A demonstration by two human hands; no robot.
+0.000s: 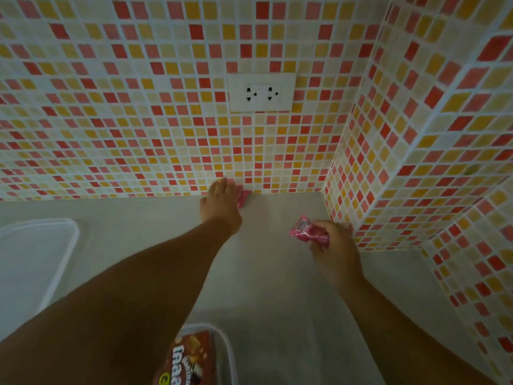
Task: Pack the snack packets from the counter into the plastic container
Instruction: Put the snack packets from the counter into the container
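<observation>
Two pink packets (306,230): right hand (334,248) fingers pinch one; left hand (222,204) fingers flat on other (244,197) by tiled wall (166,120).

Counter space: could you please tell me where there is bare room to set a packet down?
Bare counter lies between the two forearms, and between the lid and left arm. Crowded: the back wall, where the left hand meets a pink packet.
</observation>
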